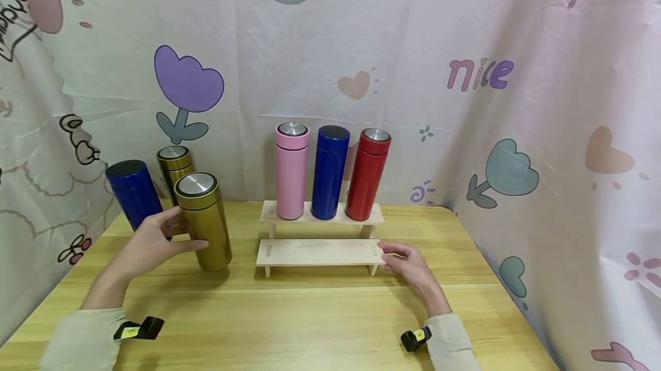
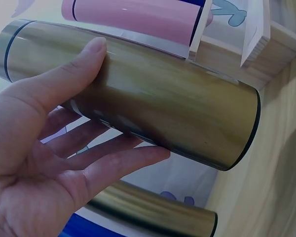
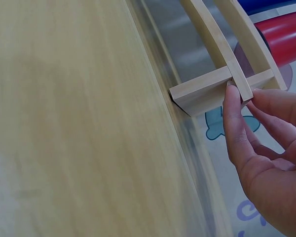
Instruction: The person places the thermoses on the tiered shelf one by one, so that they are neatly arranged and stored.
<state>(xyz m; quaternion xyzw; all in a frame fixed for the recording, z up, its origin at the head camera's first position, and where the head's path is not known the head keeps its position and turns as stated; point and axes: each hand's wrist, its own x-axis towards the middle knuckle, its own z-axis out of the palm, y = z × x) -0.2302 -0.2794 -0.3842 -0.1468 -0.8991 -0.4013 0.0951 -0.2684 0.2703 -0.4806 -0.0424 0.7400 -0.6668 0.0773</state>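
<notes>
My left hand [image 1: 157,242] grips a gold thermos bottle [image 1: 209,233] with a silver-topped lid, left of the wooden stand. In the left wrist view the thumb lies along one side of this bottle [image 2: 153,94] and the fingers along the other. My right hand [image 1: 408,265] pinches the right end of the stand's lower shelf [image 1: 320,252] between thumb and fingers, as the right wrist view shows at the shelf's edge [image 3: 219,47]. On the upper shelf [image 1: 268,210] stand a pink bottle [image 1: 291,179], a blue bottle [image 1: 329,176] and a red bottle [image 1: 368,179].
Behind my left hand stand another gold bottle [image 1: 172,164] and a second blue bottle [image 1: 133,193]. The wood-grain table [image 1: 289,325] runs back to a printed curtain [image 1: 392,32], which also hangs along both sides.
</notes>
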